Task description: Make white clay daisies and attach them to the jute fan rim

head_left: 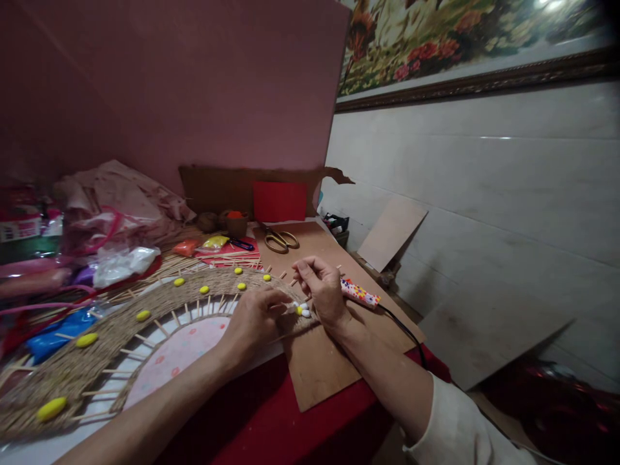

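Note:
A curved band of woven twine [116,329] with thin sticks along its edge arches across the table, dotted with several yellow ovals. Near its right end lies a small flower with white petals and a yellow centre [299,310]. My left hand [256,316] rests over the band just left of the flower, fingers bent together beside the petals; whatever they hold is too small to name. Just right of and above the flower is my right hand [322,287], its thumb and fingers pinched together, with their contents hidden. Behind it lies a flower-patterned tool [359,292] with a black cord.
Gold-handled scissors [281,241] lie on a brown board [320,374]. Clay packets [214,243], a blue-handled tool [241,243] and loose sticks are behind the band. Plastic bags [124,263] crowd the left. A red cloth [271,413] covers the front edge.

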A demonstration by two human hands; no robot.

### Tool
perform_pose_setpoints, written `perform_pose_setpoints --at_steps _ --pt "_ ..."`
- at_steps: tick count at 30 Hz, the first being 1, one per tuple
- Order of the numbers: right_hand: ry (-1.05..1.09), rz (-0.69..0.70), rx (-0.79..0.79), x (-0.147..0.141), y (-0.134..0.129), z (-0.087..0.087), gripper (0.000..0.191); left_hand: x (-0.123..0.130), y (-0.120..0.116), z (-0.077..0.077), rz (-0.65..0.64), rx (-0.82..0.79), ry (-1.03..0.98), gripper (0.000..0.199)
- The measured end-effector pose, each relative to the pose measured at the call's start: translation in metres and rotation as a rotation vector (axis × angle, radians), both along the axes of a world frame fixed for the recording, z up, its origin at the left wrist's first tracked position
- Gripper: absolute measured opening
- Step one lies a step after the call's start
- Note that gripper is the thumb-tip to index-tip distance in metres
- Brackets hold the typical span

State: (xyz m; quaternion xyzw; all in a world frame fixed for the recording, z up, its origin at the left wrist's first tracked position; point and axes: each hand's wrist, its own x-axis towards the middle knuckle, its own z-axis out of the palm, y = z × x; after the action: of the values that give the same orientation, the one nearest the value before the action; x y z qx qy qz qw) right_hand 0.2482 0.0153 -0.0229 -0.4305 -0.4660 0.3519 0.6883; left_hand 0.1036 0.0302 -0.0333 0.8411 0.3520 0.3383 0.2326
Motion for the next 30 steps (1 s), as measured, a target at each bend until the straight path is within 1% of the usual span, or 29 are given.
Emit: perform_pose_setpoints --at_steps 4,8,12,14,17,20,23,30 --pt "-0.006 0.004 0.003 0.0 0.0 -0.001 0.024 -0.002 -0.001 -0.004 -0.011 0.12 0.083 0.029" --pt "-0.013 -0.002 0.005 0.0 0.001 -0.001 0.023 -0.002 -0.001 -0.008 -0.006 0.163 0.118 0.026" --pt "-0.026 -0.012 0.015 0.001 0.002 -0.002 0.023 -0.003 -0.002 -0.007 -0.017 0.163 0.104 0.024" --pt "-0.028 -0.011 0.015 0.001 0.002 -0.003 0.024 -0.004 -0.005 -0.006 -0.005 0.198 0.096 0.025" --pt "-0.024 -0.007 0.018 0.001 0.003 -0.004 0.023 -0.005 -0.01 -0.007 0.037 0.263 0.181 0.029" --pt "-0.025 -0.008 0.017 0.001 0.002 -0.004 0.023 -0.005 -0.016 -0.007 0.036 0.258 0.321 0.029" --pt "-0.021 -0.004 0.006 0.001 0.002 -0.003 0.023 -0.005 -0.02 -0.004 0.013 0.249 0.411 0.027" --pt "-0.012 0.005 0.001 0.001 0.002 -0.002 0.024 -0.004 -0.025 0.003 0.02 0.242 0.463 0.03"
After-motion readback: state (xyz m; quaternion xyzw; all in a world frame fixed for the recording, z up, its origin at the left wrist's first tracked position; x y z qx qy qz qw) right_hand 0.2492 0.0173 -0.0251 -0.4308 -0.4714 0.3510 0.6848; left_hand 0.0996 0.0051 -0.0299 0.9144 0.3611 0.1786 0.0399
